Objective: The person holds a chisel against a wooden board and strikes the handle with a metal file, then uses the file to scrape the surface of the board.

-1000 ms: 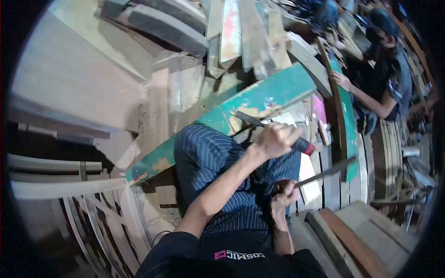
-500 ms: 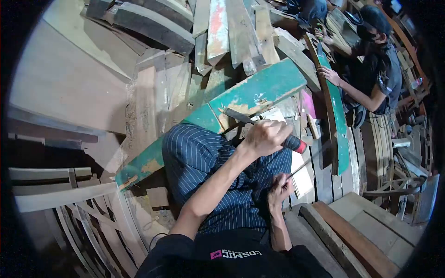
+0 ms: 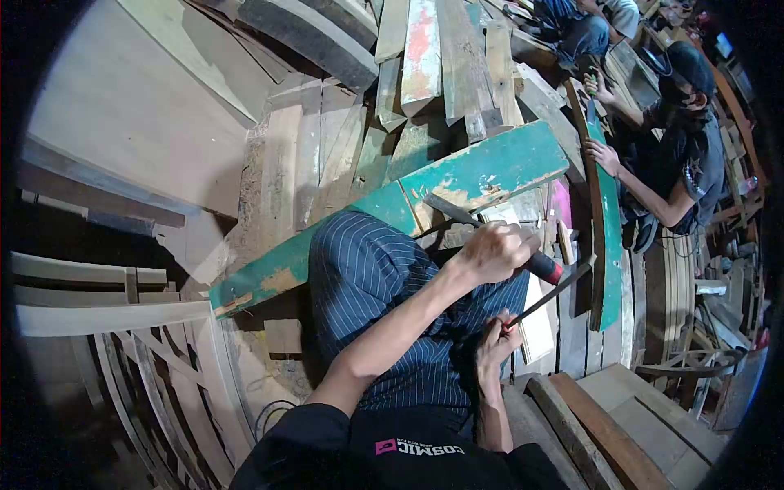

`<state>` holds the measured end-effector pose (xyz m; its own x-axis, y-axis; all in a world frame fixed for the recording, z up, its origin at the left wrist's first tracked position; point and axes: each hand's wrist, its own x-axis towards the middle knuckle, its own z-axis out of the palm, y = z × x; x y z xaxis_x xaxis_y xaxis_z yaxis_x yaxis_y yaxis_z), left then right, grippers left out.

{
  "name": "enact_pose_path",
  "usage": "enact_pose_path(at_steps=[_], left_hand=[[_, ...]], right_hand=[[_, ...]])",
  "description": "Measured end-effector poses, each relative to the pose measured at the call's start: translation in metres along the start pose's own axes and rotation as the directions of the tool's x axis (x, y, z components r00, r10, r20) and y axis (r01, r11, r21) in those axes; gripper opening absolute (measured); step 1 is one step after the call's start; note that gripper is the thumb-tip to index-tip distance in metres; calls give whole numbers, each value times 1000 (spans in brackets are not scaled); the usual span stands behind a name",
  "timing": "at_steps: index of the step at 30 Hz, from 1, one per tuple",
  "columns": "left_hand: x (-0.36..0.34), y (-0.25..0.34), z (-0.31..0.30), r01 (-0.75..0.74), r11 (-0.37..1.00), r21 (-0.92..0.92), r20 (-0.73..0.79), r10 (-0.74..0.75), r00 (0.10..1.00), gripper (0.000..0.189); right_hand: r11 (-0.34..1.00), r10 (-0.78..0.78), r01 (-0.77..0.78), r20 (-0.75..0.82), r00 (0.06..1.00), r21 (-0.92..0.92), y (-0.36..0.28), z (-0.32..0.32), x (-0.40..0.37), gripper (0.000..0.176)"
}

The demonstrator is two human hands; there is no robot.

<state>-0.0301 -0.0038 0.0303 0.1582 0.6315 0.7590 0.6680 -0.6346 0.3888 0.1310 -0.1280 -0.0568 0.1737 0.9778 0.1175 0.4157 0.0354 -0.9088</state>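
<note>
My left hand [image 3: 496, 251] is closed around a chisel [image 3: 447, 208] with a black and red handle. Its flat blade reaches up-left over the green-painted plank [image 3: 490, 163], which lies slantwise beyond my knees with bare wood showing where paint is chipped. Lower down, my right hand [image 3: 495, 343] grips a thin dark metal bar [image 3: 549, 300] that slants up to the right. That bar ends in a bent tip, near the red end of the chisel handle. Under both hands are my striped trousers [image 3: 367, 278].
At the right, a person [image 3: 682, 155] holds another green plank [image 3: 606, 237] upright-slanted and a tool. Part of a second person [image 3: 576, 37] shows behind. Stacked boards [image 3: 457, 65] fill the back; slatted wooden frames [image 3: 155, 392] stand at the left, and timber pieces [image 3: 604, 433] at lower right.
The dark bar in my right hand has swung up, its bent end now beside the chisel handle. The whole view has shifted, moving the scene slightly right and down. My left hand keeps the chisel.
</note>
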Motion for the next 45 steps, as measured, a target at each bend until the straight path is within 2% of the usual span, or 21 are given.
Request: enact_pose_path(at_steps=[2, 4, 7, 8, 9, 11, 14, 15, 17, 19, 20, 23, 28, 31, 32, 35, 37, 38, 41, 42, 45], left_hand=[[-2, -1, 5, 20, 999, 28, 17, -20, 1000, 20], [-1, -1, 3, 9, 1000, -3, -1, -9, 1000, 21], [-4, -3, 9, 20, 1000, 5, 4, -20, 1000, 22], [-5, -3, 12, 25, 1000, 2, 8, -25, 1000, 22], [-6, -3, 14, 25, 1000, 9, 13, -25, 1000, 22], [-8, -4, 15, 22, 999, 29, 22, -22, 1000, 21], [-7, -2, 14, 27, 999, 36, 38, -29, 999, 21], [-7, -2, 13, 34, 998, 48, 61, -36, 997, 21], [-5, -2, 12, 24, 999, 35, 15, -24, 1000, 19], [-5, -3, 13, 17, 1000, 24, -15, -17, 1000, 18], [-5, -3, 14, 32, 999, 9, -5, -32, 999, 18], [-5, -3, 12, 26, 999, 22, 20, -26, 999, 20], [-5, -1, 13, 23, 999, 33, -15, -22, 1000, 23], [-4, -2, 14, 13, 1000, 27, -9, -13, 1000, 25], [-5, -3, 13, 18, 999, 34, 12, -18, 1000, 24], [-5, -2, 12, 32, 998, 51, 74, -36, 997, 23], [-4, -3, 15, 31, 999, 23, 37, -32, 999, 23], [-5, -3, 16, 30, 999, 25, 23, -31, 999, 23], [-5, -3, 15, 21, 998, 52, 16, -22, 1000, 22], [-6, -3, 13, 18, 998, 67, 27, -20, 999, 22], [-5, -2, 13, 19, 996, 86, 15, -21, 1000, 18]], right_hand=[[967, 1, 20, -82, 997, 255, -1, 6, -2, 30], [864, 57, 27, -151, 987, 502, -4, 13, -4, 29], [885, 131, -43, -159, 979, 463, -14, 14, -1, 30], [997, -61, 58, -61, 996, -41, 0, 6, 1, 33], [995, -97, 97, -47, 994, -5, -18, 8, 5, 35], [993, -97, 104, -109, 989, 61, 3, 11, 0, 35], [821, 130, -11, -168, 977, 570, -19, 20, 1, 35], [825, 120, 3, -181, 976, 565, -17, 20, 2, 37], [933, 87, -43, -106, 991, 356, -13, 15, 3, 39], [992, -37, 30, -56, 998, -125, -17, 6, 3, 41], [997, 42, -46, -65, 997, -56, 6, 4, -1, 38], [879, 131, -55, -130, 983, 473, 12, 11, -1, 35], [989, 119, -117, -14, 993, 92, 2, 6, 2, 32], [985, 152, -142, -111, 982, 96, 4, 4, 0, 31], [917, 197, -138, -124, 973, 374, 4, 7, 1, 28], [812, 189, -60, -164, 968, 581, -9, 15, 2, 25], [975, 91, -71, -87, 992, 213, 3, 8, 4, 25], [998, 58, -57, -36, 998, 13, 9, 5, 4, 25], [979, 83, -53, -149, 985, 198, 5, 9, 1, 31], [894, 114, -6, -213, 970, 448, -6, 15, 2, 32], [903, 189, -83, -216, 958, 421, -12, 16, 5, 36]])
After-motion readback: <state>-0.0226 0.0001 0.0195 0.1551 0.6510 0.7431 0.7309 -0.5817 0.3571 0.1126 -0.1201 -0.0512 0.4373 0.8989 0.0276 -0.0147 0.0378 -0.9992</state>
